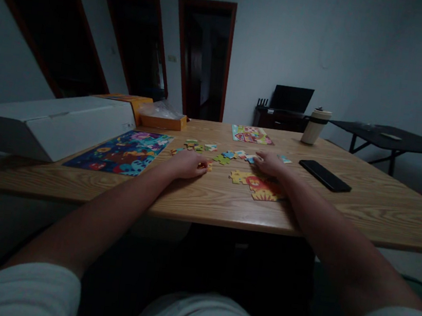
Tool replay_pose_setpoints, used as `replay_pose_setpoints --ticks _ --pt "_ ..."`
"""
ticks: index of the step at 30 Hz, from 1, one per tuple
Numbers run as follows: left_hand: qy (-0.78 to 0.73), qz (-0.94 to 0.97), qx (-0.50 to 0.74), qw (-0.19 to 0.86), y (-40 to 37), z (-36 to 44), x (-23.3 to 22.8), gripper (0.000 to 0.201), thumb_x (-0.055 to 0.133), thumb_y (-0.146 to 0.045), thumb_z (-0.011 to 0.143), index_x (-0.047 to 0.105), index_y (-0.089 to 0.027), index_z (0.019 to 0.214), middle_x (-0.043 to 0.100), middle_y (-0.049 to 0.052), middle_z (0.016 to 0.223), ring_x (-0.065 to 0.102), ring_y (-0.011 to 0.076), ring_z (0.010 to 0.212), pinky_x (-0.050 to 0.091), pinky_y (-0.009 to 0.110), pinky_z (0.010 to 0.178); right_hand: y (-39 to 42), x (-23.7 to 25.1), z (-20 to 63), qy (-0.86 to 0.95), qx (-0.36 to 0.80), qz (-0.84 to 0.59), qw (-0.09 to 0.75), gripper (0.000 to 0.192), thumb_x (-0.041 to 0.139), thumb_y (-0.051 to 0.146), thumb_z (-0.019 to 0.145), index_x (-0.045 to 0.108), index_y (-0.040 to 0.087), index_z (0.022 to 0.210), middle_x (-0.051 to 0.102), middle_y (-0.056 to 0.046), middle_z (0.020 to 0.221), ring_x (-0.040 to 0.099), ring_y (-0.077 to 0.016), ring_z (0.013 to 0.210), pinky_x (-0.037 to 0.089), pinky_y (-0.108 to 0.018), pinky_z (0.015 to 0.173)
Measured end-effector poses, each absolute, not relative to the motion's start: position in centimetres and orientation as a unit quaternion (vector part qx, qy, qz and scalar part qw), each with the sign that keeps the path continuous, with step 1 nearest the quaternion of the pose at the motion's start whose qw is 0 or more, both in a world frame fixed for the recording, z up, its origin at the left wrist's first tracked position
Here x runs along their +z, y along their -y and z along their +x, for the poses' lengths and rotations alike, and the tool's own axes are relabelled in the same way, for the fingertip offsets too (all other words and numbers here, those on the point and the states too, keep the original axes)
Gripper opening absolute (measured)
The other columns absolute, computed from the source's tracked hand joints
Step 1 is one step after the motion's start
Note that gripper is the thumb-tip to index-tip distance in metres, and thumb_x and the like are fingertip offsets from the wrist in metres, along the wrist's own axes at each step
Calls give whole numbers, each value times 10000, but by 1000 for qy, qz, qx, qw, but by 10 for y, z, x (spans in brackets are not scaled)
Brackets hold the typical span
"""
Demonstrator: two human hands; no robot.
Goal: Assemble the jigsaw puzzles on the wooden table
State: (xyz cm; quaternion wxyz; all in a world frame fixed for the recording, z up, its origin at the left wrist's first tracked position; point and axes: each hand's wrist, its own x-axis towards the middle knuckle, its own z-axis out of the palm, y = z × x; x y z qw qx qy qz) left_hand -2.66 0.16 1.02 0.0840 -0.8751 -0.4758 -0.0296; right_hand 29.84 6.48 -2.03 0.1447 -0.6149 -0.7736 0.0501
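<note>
Both my arms reach out over a wooden table [363, 209]. My left hand [188, 164] rests palm down with its fingertips on a small orange puzzle piece [208, 166]. My right hand [270, 164] lies over loose pieces, its fingers touching a blue piece [251, 158]. In front of it sits a partly joined orange and yellow puzzle section [258, 185]. Several loose coloured pieces [223, 158] lie scattered between and beyond the hands. Whether either hand grips a piece is unclear in the dim light.
A finished dark blue puzzle [124, 152] lies at left beside a long white box [50, 124]. An orange box [163, 121] and another puzzle picture [251, 134] sit farther back. A cup with a lid [315, 125] and a black phone [324, 175] are at right.
</note>
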Motion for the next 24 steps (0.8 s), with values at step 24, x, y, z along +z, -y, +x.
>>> replay_pose_setpoints --ticks 24 --pt "609 -777 63 -146 -22 -111 40 675 784 -639 540 661 -249 1077 712 35 1020 616 213 870 441 255 689 -42 -25 303 815 129 -562 63 992 633 787 669 374 335 1513 455 -108 1495 501 -382 1281 408 -502 1061"
